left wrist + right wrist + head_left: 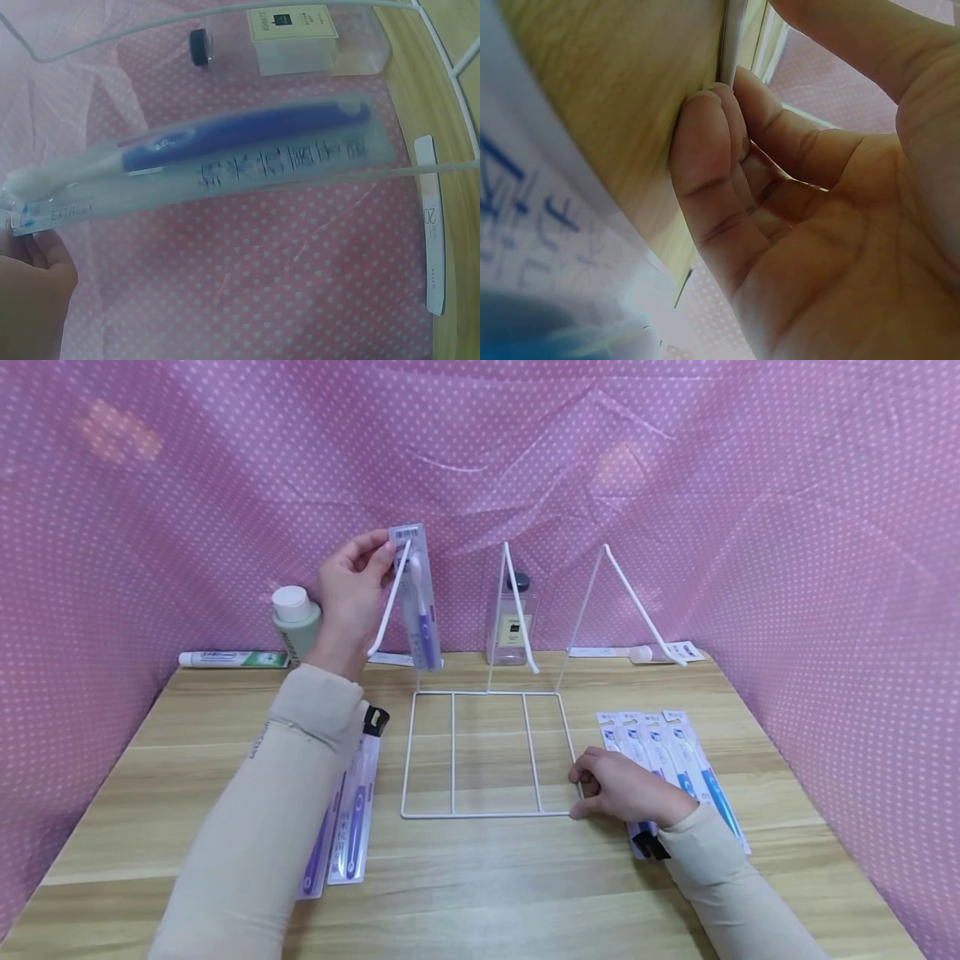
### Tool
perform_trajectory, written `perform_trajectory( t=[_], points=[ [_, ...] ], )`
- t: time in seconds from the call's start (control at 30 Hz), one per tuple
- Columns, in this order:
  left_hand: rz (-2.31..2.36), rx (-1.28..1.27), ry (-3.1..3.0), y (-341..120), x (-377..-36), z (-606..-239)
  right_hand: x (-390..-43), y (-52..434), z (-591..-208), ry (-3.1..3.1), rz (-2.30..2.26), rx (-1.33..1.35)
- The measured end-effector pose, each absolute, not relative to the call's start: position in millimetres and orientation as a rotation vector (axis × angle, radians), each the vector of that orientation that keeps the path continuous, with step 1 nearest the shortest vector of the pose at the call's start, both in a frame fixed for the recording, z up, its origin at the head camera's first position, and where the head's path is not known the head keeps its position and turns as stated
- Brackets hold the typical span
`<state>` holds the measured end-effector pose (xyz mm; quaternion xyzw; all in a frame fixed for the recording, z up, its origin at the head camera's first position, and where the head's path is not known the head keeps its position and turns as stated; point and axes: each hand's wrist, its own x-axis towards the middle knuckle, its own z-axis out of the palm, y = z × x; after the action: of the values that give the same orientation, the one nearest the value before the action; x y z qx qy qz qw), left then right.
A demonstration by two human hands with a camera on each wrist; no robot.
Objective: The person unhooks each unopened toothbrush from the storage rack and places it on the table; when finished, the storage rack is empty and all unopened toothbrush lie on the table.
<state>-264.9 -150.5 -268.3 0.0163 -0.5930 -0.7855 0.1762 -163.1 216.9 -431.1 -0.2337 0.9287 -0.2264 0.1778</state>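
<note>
My left hand pinches the top of a packaged toothbrush at the left prong of a white wire rack. The pack hangs upright with its purple handle down, and the prong overlaps its upper part in the head view. In the left wrist view the same toothbrush pack lies across the picture, fingertips at its brush-head end. Low at the rack's right front corner, my right hand grips the base wire between fingers and thumb. The rack's middle and right prongs carry nothing.
Several packaged toothbrushes lie beside and under my right wrist. More toothbrush packs lie by my left forearm. Along the back stand a green bottle and a clear bottle; toothpaste tubes lie near the pink dotted cloth.
</note>
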Motion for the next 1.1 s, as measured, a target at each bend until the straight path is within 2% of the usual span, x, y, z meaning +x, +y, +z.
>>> perform_trajectory(
  t=[0.4,1.1],
  points=[
    [-2.200,0.060,-1.770,-159,-244,-267,-163,217,-428,2.629,-0.628,-0.654],
    [-2.207,-0.195,-1.820,-172,-161,-273,-163,216,-428,2.627,-0.638,-0.680]
  ],
)
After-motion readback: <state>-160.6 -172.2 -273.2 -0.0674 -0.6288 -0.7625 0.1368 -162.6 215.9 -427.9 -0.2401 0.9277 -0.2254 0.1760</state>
